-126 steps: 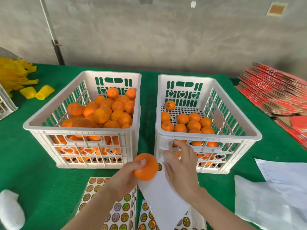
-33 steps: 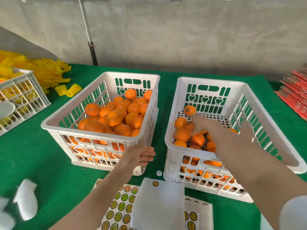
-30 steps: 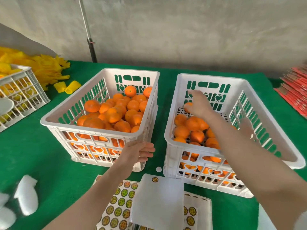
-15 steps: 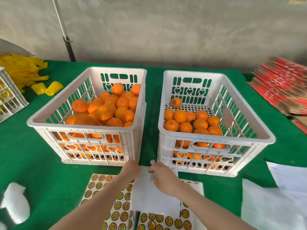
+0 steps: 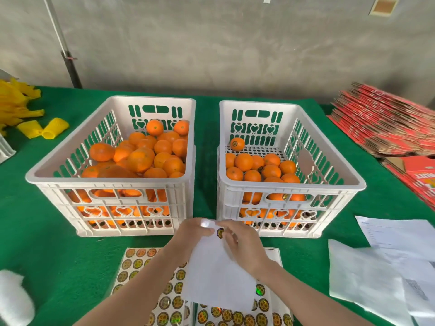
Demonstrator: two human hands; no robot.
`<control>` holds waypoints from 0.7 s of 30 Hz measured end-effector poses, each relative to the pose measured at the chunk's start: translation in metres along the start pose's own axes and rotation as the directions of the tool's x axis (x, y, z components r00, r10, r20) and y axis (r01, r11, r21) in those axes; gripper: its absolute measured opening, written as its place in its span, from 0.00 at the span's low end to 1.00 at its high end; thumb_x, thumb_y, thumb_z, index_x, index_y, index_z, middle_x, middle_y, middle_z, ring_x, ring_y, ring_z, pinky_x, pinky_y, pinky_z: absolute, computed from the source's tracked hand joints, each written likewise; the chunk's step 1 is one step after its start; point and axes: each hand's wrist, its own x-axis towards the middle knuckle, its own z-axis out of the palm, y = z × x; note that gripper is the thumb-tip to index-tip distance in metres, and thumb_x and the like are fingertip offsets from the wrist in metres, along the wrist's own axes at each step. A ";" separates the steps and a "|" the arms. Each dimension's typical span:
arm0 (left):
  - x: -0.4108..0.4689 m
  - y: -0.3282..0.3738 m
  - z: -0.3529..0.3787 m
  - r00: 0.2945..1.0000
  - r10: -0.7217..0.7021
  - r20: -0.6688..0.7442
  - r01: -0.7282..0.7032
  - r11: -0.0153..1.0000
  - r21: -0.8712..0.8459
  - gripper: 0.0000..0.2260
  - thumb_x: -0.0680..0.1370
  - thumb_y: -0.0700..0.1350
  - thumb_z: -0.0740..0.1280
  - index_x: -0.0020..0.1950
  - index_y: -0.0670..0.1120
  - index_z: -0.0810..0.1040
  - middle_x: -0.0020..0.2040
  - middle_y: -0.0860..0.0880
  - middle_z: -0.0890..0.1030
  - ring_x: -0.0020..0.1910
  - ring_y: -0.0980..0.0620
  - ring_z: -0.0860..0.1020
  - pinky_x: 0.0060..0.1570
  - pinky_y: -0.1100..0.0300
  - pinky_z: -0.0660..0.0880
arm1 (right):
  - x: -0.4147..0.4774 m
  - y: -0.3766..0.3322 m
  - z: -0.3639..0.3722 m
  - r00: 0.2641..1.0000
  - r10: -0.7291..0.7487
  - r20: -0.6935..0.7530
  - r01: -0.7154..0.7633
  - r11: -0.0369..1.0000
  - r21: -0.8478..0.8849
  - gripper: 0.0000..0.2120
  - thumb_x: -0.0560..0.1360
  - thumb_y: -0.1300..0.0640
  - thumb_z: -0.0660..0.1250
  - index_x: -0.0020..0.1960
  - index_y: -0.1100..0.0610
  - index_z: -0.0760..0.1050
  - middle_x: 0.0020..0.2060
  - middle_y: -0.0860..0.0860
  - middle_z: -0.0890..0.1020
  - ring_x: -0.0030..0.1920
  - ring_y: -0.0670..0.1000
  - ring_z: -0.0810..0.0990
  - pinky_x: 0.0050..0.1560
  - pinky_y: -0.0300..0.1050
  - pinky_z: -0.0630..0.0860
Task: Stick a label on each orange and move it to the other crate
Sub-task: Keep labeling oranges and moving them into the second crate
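Near, above the sticker sheets point(image 5: 141, 274), the left grip point(image 5: 190, 235) pinches the backing sheet point(image 5: 216, 276) and the right grip point(image 5: 246, 245) pinches its label point(image 5: 220, 232), likely peeling it. The next move probably calls for an orange point(image 5: 141, 160) from the left crate point(image 5: 110, 180), bound for the right crate point(image 5: 292, 185).

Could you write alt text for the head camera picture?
A person's left hand holds a white backing sheet while the right hand works at its round label. On a green table stand a fuller left crate of oranges and a right crate holding fewer.
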 end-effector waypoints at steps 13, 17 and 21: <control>-0.016 0.016 -0.011 0.995 0.096 0.011 -0.096 0.971 0.221 0.09 0.76 0.37 0.67 0.55 0.41 0.81 0.51 0.38 0.82 0.52 0.39 0.80 0.59 0.43 0.75 | 0.004 -0.024 -0.031 0.947 -0.316 -0.060 0.315 0.949 -0.034 0.06 0.68 0.70 0.70 0.38 0.62 0.77 0.38 0.54 0.76 0.39 0.48 0.73 0.37 0.41 0.71; -0.013 -0.002 -0.013 0.978 0.082 0.192 -0.107 0.987 0.120 0.08 0.76 0.36 0.66 0.54 0.38 0.81 0.49 0.38 0.81 0.48 0.43 0.81 0.49 0.54 0.79 | 0.013 -0.048 -0.046 0.941 -0.202 -0.273 0.255 0.951 0.176 0.04 0.70 0.67 0.68 0.39 0.60 0.75 0.38 0.48 0.77 0.41 0.46 0.75 0.40 0.41 0.73; -0.011 -0.029 0.009 0.983 0.084 0.164 -0.132 0.943 0.305 0.13 0.75 0.37 0.67 0.60 0.40 0.76 0.55 0.41 0.79 0.53 0.47 0.79 0.53 0.55 0.77 | 0.037 -0.079 -0.048 0.941 -0.178 -0.289 0.258 0.928 0.270 0.04 0.72 0.61 0.65 0.45 0.53 0.74 0.41 0.45 0.78 0.44 0.45 0.76 0.44 0.37 0.75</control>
